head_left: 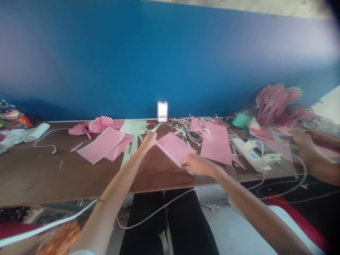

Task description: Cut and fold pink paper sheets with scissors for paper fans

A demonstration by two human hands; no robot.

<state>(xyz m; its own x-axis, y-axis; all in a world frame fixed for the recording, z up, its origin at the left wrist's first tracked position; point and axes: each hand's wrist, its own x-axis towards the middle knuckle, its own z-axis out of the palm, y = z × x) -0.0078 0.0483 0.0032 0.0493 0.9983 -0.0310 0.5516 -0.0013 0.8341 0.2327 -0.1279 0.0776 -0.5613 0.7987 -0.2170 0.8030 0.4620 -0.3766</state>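
Here's the left hand (pixel 149 140) pinching the far corner of the pink sheet (pixel 174 148), right hand (pixel 198 164) closed on its near end, the sheet stretched between them, flat on the table (pixel 53 170).

Pink paper sheet (pixel 174 148) with white edge, pink pleated fan (pixel 101 124), brown tabletop (pixel 53 173), blue wall (pixel 106 60)

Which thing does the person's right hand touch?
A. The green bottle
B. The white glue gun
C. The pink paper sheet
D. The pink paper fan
C. The fingers of the right hand are at the near corner of the pink sheet, on the table.
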